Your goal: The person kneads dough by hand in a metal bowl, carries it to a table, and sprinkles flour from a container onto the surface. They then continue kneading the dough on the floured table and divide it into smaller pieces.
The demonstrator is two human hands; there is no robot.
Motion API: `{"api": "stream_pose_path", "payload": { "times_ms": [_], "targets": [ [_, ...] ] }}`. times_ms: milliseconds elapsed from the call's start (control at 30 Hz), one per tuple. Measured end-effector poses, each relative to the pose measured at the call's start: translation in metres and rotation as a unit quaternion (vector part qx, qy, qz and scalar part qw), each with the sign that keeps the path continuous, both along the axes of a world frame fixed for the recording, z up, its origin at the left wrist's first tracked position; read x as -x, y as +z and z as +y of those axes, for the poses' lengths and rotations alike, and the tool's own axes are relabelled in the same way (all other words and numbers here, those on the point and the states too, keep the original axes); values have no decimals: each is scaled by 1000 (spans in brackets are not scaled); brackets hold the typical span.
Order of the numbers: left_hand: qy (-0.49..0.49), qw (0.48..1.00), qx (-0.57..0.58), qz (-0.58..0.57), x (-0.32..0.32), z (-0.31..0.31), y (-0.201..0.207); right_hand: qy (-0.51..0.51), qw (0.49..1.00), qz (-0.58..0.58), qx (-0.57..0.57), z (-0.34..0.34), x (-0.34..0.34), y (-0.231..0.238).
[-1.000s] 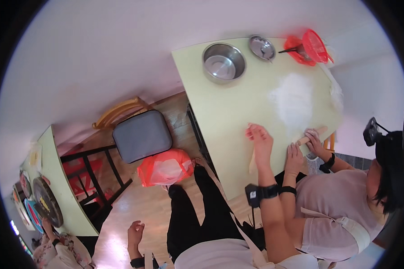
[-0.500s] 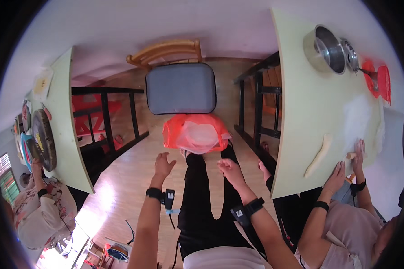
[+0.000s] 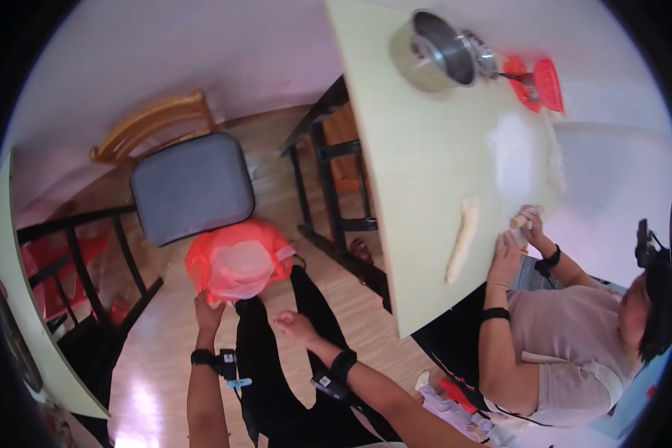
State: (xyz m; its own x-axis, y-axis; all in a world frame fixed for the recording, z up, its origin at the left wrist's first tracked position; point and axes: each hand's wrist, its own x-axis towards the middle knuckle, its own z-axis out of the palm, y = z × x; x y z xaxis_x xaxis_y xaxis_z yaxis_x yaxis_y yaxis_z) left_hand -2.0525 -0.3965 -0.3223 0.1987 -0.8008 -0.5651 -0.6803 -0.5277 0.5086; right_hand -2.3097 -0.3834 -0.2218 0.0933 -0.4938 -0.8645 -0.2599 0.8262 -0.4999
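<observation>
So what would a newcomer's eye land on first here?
Probably the bright red-orange bag at the person's feet, with the left hand at its near edge. Next, on the pale green table to the right, the long dough strip and the white powdery patch beyond it.

A pale green desk (image 3: 418,164) stands to the wearer's right. On its far end are a deep steel pot (image 3: 433,52), a smaller shiny metal piece (image 3: 484,56) and, toward that end's right side, a red strainer (image 3: 548,85). Left of the desk, well apart, a curved wooden chair back (image 3: 153,127) rises behind a grey round-cornered pad (image 3: 194,187). Wood-look floor (image 3: 358,310) runs along the desk's left side. Beyond the desk's right edge is a pale wall (image 3: 612,179).
</observation>
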Motion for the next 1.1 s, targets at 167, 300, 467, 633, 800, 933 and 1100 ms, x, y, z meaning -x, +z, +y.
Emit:
{"api": "stream_pose_path", "payload": {
  "times_ms": [167, 300, 467, 633, 800, 933, 1100],
  "targets": [
    [21, 999, -47, -14, -3, 2, 10, -49, 997, -44, -28, 7, 3, -5],
    [60, 998, -25, 10, -5, 7, 5, -57, 997, -43, -2, -29, 5, 20],
    [136, 990, 3, -22, -8, 10, 28, -100, 987, -113, -50, -60, 5, -3],
    [167, 986, 17, -3, 16, 15, 76, 11, 996, -73, -46, -91, 1, 20],
    [178, 976, 62, 113, 34, 37, 114, 23, 994, -80, -67, -108, 9, 23],
    [414, 897, 6, 154, 43, 88, 125, 127, 986, -106, -27, -116, -15, 55],
    [294, 951, -89, 42, 42, 309, 105, 229, 961, -152, -17, -79, -59, 122]
  ]
}}
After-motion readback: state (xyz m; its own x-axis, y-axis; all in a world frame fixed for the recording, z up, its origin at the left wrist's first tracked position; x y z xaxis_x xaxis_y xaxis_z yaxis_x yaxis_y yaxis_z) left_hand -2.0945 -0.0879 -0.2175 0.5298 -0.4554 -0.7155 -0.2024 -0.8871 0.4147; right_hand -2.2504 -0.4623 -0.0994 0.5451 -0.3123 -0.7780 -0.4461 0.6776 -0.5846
